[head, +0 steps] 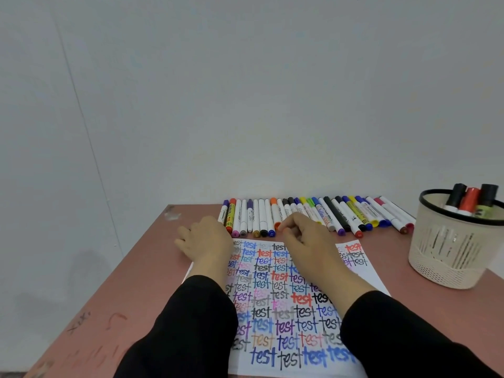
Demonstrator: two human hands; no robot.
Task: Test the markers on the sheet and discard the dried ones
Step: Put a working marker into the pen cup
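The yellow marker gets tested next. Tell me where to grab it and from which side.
Pinch the yellow marker at its near orange end, from above and from your edge of the table. It lies flat, packed between neighbouring markers, so its long sides are blocked. The left hand is closest.

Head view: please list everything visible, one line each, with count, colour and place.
wall: one, pale grey-white, behind the table.
table: one, pinkish-brown with scuff marks, filling the lower frame.
sheet: one, white, covered with "test" in many colours, in the middle of the table under the forearms.
row of markers: too tightly packed to count, mixed colours, lying side by side at the table's far edge by the wall.
basket: one, cream with black rim, on the table at the right.
markers in basket: three, caps black, red-orange and black, standing upright.
sleeves: two, black, over the sheet.
left hand: at the sheet's far left corner.
right hand: fingers curled, by the row.
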